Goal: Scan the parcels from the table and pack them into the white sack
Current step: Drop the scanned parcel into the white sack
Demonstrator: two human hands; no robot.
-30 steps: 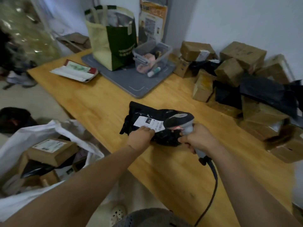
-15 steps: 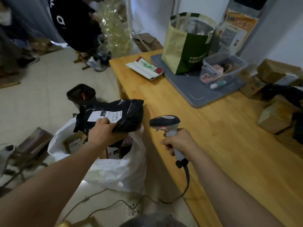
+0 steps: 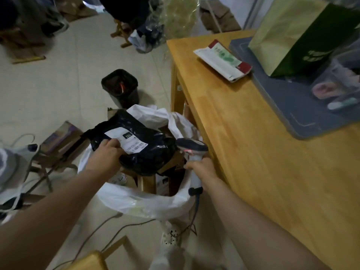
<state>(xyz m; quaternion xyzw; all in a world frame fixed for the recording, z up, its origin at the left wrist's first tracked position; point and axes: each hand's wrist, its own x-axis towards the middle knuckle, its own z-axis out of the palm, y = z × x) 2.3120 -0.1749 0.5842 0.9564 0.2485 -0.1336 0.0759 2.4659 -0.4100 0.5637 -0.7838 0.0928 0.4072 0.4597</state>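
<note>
A black plastic parcel (image 3: 140,151) with a white label hangs over the open mouth of the white sack (image 3: 148,201), which stands on the floor beside the wooden table (image 3: 253,162). My left hand (image 3: 106,155) grips the parcel by its near left edge. My right hand (image 3: 202,169) holds the handle of a corded barcode scanner (image 3: 191,148), whose head sits just right of the parcel, above the sack's right rim. Brown cardboard boxes lie inside the sack under the parcel. The pile of parcels on the table is out of view.
A black waste bin (image 3: 120,87) stands on the floor beyond the sack. On the table lie a white mailer (image 3: 222,60), a grey tray (image 3: 292,98), a green bag (image 3: 303,36) and a clear tub (image 3: 339,88). A power strip (image 3: 171,235) and cables run below the sack.
My left hand has lifted the black parcel off the table and carried it left, down over the sack's mouth. My right hand has followed with the scanner to the sack's rim.
</note>
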